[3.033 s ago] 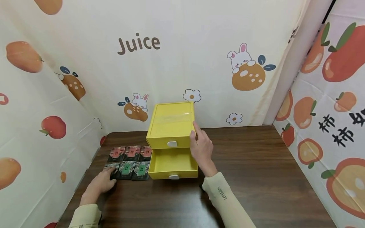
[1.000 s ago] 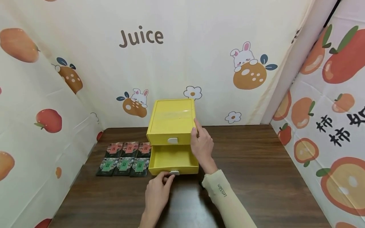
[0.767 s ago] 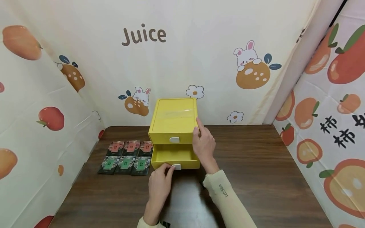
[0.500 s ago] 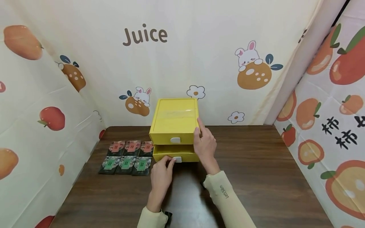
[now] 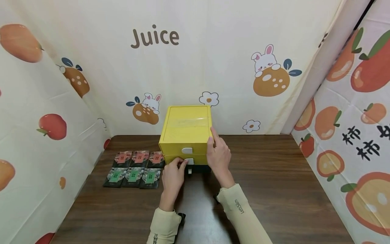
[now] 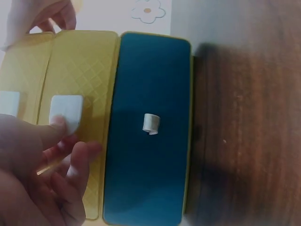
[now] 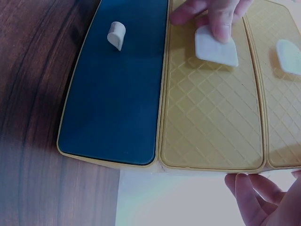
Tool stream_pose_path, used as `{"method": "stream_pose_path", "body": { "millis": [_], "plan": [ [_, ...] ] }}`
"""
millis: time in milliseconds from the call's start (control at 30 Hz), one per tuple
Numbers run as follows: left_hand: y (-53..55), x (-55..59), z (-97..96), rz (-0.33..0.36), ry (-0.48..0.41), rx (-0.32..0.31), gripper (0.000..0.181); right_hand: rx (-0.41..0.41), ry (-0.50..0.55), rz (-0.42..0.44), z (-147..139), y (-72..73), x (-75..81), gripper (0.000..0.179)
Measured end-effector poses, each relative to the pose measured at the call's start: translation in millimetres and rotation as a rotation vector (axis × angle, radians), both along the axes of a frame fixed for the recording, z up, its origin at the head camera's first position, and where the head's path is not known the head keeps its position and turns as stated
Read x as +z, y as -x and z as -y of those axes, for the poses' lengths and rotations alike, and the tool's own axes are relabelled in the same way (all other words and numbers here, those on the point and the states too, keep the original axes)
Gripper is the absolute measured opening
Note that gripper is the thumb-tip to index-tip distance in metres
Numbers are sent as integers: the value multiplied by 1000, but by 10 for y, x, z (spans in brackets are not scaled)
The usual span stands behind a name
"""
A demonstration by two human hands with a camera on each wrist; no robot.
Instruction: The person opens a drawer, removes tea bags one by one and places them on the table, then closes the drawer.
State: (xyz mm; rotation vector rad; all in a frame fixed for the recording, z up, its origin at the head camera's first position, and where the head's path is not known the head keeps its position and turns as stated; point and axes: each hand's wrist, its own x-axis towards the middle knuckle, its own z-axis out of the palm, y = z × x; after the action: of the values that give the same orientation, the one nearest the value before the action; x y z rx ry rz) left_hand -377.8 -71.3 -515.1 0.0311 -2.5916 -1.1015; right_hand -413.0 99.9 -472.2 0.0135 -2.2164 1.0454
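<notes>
A yellow drawer box stands at the back of the table, its drawers all in. My left hand pinches the white tab handle of the middle yellow drawer, thumb on the tab's face. Below that drawer is a dark blue bottom drawer with a small white tab. My right hand rests against the box's right side, its fingertips touching the side edge in the right wrist view. Another white tab is on the top drawer.
Left of the box, flat dark packets lie in two rows, red-labelled packets behind and green-labelled packets in front. A fruit-printed cloth hangs behind the brown wooden table.
My left hand has gone from the green-labelled packets to the middle drawer's handle. That drawer has slid from open to in, and the dark drawer below now shows. My right hand stays at the box.
</notes>
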Motion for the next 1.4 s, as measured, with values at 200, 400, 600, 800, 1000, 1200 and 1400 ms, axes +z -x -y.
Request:
{"method": "stream_pose_path", "body": {
  "millis": [200, 400, 600, 800, 1000, 1200, 1400],
  "plan": [
    [11, -66, 3, 29, -22, 14, 30, -13, -13, -7, 7, 3, -1, 49],
    [-16, -187, 7, 136, -1, 20, 40, -25, -21, -7, 19, 8, 2, 49],
    [18, -282, -86, 282, 94, -68, 48, -42, -19, -13, 17, 19, -11, 51],
    [59, -346, -186, 247, 229, -28, 52, -35, -28, -11, 40, 17, -7, 51],
    [60, -383, -218, 201, 289, -7, 49, -41, -20, -44, 33, 20, -10, 51],
    [8, -375, -220, 175, 313, -15, 53, -42, -18, -34, 43, -22, 4, 51],
    [-40, -391, -202, 116, 281, -20, 50, 16, -21, 35, 20, -66, 13, 50]
  ]
}}
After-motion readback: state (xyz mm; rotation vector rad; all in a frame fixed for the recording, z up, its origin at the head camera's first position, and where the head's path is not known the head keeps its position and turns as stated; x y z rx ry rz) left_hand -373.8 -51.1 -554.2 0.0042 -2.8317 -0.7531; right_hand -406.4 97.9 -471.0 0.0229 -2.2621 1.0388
